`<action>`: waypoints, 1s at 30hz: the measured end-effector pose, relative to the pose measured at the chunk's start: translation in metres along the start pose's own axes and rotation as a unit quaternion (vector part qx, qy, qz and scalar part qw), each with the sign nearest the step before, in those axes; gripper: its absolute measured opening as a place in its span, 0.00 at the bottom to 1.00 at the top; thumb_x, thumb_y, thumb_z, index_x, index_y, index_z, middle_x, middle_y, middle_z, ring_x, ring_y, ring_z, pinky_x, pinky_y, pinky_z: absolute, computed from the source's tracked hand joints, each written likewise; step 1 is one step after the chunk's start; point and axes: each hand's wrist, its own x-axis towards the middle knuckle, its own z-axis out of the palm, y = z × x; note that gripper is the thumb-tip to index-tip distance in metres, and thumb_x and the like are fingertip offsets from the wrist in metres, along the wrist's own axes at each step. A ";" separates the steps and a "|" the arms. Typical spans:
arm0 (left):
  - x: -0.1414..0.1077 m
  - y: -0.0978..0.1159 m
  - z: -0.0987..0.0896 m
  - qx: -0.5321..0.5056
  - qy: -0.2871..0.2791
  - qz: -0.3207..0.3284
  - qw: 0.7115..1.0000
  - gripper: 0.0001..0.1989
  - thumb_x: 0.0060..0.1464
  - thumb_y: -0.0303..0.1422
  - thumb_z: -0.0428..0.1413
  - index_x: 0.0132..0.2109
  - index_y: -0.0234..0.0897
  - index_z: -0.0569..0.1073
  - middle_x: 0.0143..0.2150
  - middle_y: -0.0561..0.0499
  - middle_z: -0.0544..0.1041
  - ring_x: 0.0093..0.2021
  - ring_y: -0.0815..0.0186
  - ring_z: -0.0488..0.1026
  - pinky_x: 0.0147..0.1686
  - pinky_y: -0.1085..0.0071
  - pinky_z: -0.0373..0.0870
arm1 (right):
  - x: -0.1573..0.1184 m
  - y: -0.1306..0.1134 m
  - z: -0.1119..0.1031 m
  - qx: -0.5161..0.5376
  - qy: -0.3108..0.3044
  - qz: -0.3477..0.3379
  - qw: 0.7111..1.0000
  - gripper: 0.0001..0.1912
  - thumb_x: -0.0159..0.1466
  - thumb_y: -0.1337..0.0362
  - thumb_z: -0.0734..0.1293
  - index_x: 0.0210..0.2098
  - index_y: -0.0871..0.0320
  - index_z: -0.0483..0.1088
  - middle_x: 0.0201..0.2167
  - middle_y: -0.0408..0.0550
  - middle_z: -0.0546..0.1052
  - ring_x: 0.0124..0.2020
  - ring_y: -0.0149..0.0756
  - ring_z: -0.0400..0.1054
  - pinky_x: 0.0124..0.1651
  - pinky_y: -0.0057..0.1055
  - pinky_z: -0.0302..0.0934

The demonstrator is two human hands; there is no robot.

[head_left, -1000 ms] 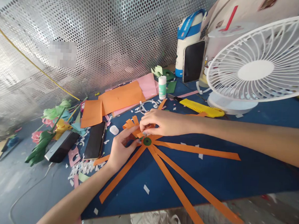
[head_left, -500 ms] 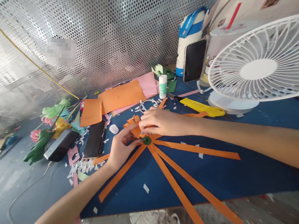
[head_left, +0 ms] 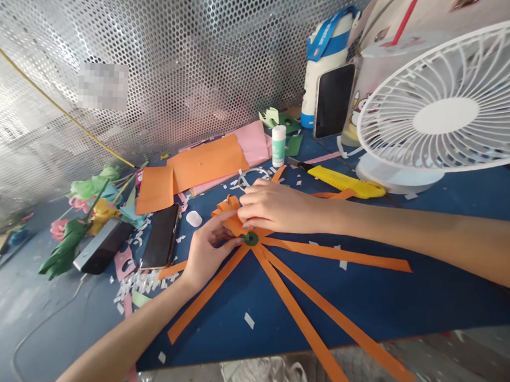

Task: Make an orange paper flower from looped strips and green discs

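Long orange paper strips [head_left: 315, 333] fan out from a small green paper disc [head_left: 251, 238] on the blue table. Several strips at the far side of the disc are bent into orange loops [head_left: 227, 205]. My left hand [head_left: 211, 243] is closed, its thumb and fingers pinching the orange paper at the disc's left edge. Just above the disc, my right hand [head_left: 265, 206] is also closed, with fingertips pressed onto the looped orange strips. The fingers partly hide the paper they grip.
A glue stick [head_left: 278, 146], a yellow utility knife [head_left: 346, 182] and orange paper sheets [head_left: 209, 162] lie beyond my hands. A white fan [head_left: 447, 116] stands right. At left are a phone [head_left: 160, 237], paper flowers [head_left: 90, 204] and paper scraps. The table's front edge [head_left: 210, 363] runs below.
My hands and the orange strips hold nearly the same position. The view has shifted very slightly.
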 end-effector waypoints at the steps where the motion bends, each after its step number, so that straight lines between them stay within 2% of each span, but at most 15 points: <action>1: 0.000 0.000 0.000 -0.001 0.000 0.001 1.000 0.21 0.49 0.27 0.64 0.52 0.36 0.75 0.34 0.52 0.81 0.36 0.66 0.79 0.41 0.70 0.77 | 0.000 -0.001 0.000 -0.010 0.000 -0.003 1.000 0.08 0.69 0.64 0.65 0.33 0.59 0.72 0.30 0.43 0.71 0.35 0.35 0.60 0.42 0.33 0.47; 10: 0.000 -0.004 0.000 0.010 0.009 -0.011 1.000 0.22 0.49 0.30 0.65 0.52 0.36 0.75 0.35 0.51 0.80 0.36 0.65 0.79 0.41 0.69 0.76 | 0.001 -0.007 0.000 -0.112 0.043 -0.041 0.992 0.10 0.69 0.62 0.66 0.31 0.58 0.71 0.28 0.43 0.70 0.35 0.36 0.59 0.41 0.34 0.45; 15: -0.001 -0.002 0.000 0.008 0.004 -0.009 1.000 0.21 0.48 0.30 0.65 0.51 0.36 0.75 0.34 0.51 0.80 0.35 0.66 0.78 0.41 0.70 0.76 | 0.002 -0.010 -0.001 -0.160 0.059 -0.057 0.984 0.15 0.72 0.67 0.59 0.29 0.58 0.69 0.28 0.44 0.69 0.34 0.36 0.58 0.41 0.34 0.44; 30: 0.000 -0.002 0.000 0.023 0.011 -0.004 1.000 0.21 0.49 0.31 0.65 0.51 0.35 0.76 0.33 0.51 0.79 0.35 0.64 0.78 0.41 0.68 0.76 | 0.001 -0.011 -0.003 -0.189 0.052 -0.067 0.978 0.13 0.71 0.70 0.59 0.31 0.58 0.69 0.28 0.44 0.68 0.34 0.36 0.58 0.41 0.34 0.43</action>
